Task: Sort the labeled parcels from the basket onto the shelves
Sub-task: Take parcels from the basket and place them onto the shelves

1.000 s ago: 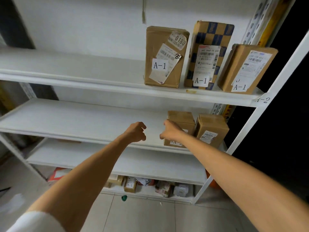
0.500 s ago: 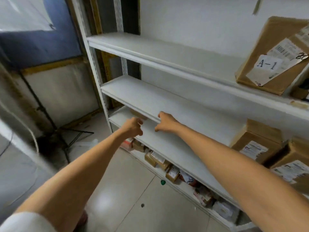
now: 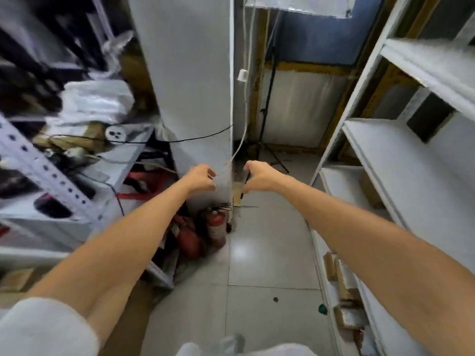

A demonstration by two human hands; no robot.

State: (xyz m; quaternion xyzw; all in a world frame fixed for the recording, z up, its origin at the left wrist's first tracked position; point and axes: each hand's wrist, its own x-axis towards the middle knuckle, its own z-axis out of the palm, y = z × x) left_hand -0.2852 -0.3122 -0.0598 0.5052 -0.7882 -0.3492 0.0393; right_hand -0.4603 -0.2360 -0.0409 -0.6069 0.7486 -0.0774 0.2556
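Both arms reach forward over the floor. The left hand point(image 3: 201, 178) and right hand point(image 3: 258, 177) face each other, fingers loosely curled, seemingly empty, though the view is blurred. Parcels point(image 3: 344, 286) lie on the lowest shelf point(image 3: 385, 155) at right, well apart from both hands.

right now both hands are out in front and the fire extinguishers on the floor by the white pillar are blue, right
Not quite: the fire extinguishers on the floor by the white pillar are red, not blue, as the head view shows. The left hand and right hand are indeed out in front.
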